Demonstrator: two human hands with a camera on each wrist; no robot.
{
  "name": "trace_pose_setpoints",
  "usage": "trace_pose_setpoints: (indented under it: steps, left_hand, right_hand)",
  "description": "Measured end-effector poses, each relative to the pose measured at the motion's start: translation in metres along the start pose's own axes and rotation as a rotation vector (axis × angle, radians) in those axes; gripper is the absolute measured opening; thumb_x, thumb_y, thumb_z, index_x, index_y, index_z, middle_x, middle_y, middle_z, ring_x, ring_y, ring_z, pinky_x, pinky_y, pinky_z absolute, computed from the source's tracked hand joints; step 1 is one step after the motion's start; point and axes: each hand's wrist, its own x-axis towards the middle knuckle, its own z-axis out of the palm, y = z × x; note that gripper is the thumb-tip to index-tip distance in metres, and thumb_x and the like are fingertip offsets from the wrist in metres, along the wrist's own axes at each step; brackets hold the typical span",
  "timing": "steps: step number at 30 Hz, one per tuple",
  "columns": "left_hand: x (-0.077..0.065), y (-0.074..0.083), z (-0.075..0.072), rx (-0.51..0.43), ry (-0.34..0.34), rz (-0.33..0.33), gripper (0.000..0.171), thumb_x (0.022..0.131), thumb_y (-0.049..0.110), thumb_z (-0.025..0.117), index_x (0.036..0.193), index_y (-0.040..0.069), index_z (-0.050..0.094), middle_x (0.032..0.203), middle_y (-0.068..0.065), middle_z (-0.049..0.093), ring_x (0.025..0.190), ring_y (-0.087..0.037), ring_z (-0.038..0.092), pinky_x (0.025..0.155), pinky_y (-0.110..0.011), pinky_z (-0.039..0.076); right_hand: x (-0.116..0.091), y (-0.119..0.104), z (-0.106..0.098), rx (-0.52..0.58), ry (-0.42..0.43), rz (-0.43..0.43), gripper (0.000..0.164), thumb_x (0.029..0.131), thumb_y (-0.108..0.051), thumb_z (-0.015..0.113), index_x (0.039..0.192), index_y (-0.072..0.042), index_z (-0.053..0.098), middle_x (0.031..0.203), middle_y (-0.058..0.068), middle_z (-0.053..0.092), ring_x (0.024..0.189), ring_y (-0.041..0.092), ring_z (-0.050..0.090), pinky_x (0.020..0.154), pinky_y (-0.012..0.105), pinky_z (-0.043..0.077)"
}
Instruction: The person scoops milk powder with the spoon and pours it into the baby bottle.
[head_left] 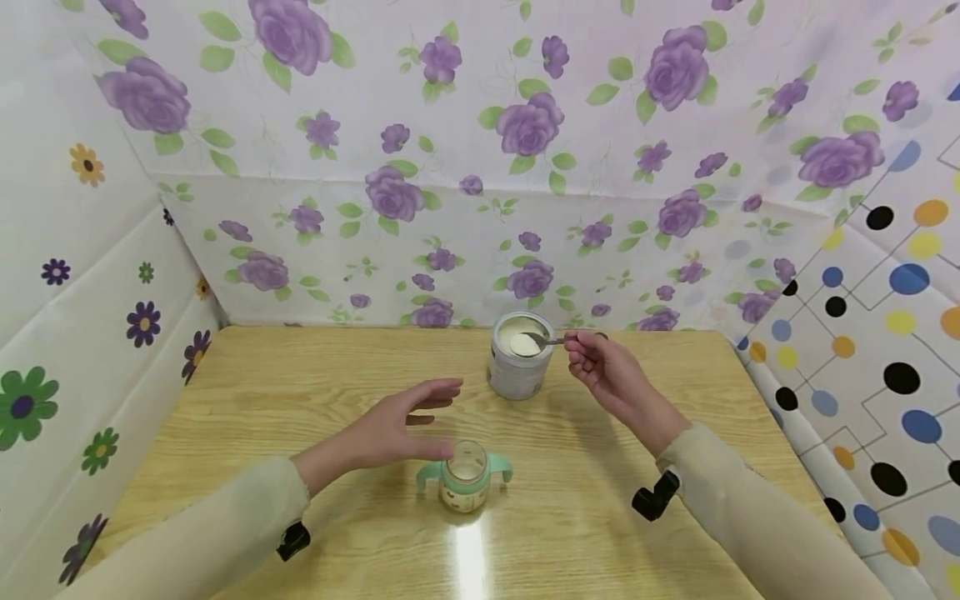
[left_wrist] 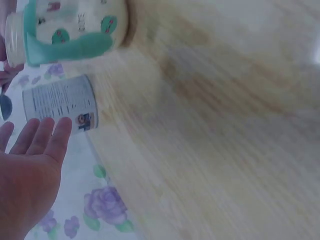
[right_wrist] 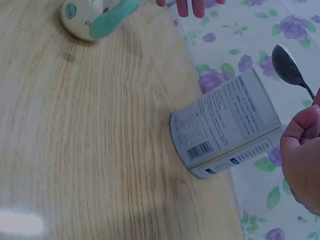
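My right hand (head_left: 609, 375) pinches the handle of a metal spoon (head_left: 551, 340), its bowl heaped with pale powder (head_left: 524, 344) over the mouth of an open can (head_left: 517, 382). In the right wrist view the underside of the spoon (right_wrist: 286, 65) shows above the can (right_wrist: 225, 125), which bears printed text and a barcode. A baby bottle (head_left: 465, 492) with mint-green handles and no lid stands upright, nearer to me. Beside it my left hand (head_left: 393, 429) is held with fingers extended and nothing gripped; its thumb reaches close to the bottle's rim, and whether they touch I cannot tell.
Both objects stand on a wood-grain table (head_left: 300, 375), the can near its back edge. Floral cloth (head_left: 465, 183) hangs behind, with patterned cloths at left and right. A black wrist device (head_left: 656, 496) sits at the right sleeve, another (head_left: 293, 540) at the left.
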Motion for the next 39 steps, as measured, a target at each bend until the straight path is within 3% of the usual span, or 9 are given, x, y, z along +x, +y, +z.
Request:
trace_pose_setpoints:
  steps: [12, 17, 21, 30, 39]
  left_hand:
    - [-0.011, -0.02, 0.031, 0.022, -0.017, 0.019, 0.099, 0.085, 0.033, 0.094, 0.166, 0.019, 0.04, 0.166, -0.005, 0.045, 0.15, -0.034, 0.046, 0.121, -0.057, 0.043]
    - [-0.009, -0.026, 0.043, 0.015, 0.017, 0.051, 0.099, 0.08, 0.031, 0.098, 0.163, 0.017, 0.045, 0.163, -0.007, 0.05, 0.146, -0.036, 0.051, 0.119, -0.057, 0.046]
    - [-0.01, -0.029, 0.049, 0.009, 0.045, 0.06, 0.094, 0.079, 0.03, 0.098, 0.159, 0.016, 0.05, 0.159, -0.005, 0.054, 0.143, -0.033, 0.055, 0.118, -0.052, 0.047]
    - [-0.013, -0.036, 0.056, 0.024, 0.099, 0.005, 0.076, 0.085, 0.034, 0.094, 0.151, 0.02, 0.06, 0.143, 0.002, 0.067, 0.132, -0.024, 0.063, 0.115, -0.046, 0.05]
    - [-0.015, -0.04, 0.06, 0.039, 0.121, -0.006, 0.071, 0.087, 0.036, 0.093, 0.149, 0.02, 0.062, 0.138, 0.006, 0.069, 0.128, -0.022, 0.066, 0.111, -0.046, 0.052]
  right_hand:
    - [-0.029, 0.006, 0.022, 0.004, -0.094, 0.051, 0.03, 0.116, -0.01, 0.045, 0.109, -0.001, 0.073, 0.085, 0.004, 0.077, 0.074, 0.009, 0.068, 0.073, 0.021, 0.058]
    - [-0.041, 0.013, 0.031, -0.031, -0.139, 0.064, 0.034, 0.116, -0.008, 0.042, 0.107, -0.002, 0.075, 0.085, 0.002, 0.076, 0.074, 0.008, 0.068, 0.074, 0.02, 0.058]
    - [-0.048, 0.02, 0.037, -0.094, -0.151, 0.063, 0.035, 0.115, -0.007, 0.042, 0.106, -0.003, 0.076, 0.084, 0.001, 0.076, 0.073, 0.006, 0.067, 0.073, 0.02, 0.057]
    - [-0.06, 0.038, 0.041, -0.266, -0.253, 0.047, 0.033, 0.115, -0.012, 0.046, 0.108, -0.012, 0.079, 0.09, -0.003, 0.078, 0.079, 0.004, 0.068, 0.076, 0.019, 0.058]
    - [-0.065, 0.053, 0.041, -0.384, -0.341, 0.013, 0.022, 0.113, -0.01, 0.052, 0.117, -0.001, 0.072, 0.092, -0.001, 0.077, 0.081, 0.007, 0.071, 0.078, 0.023, 0.062]
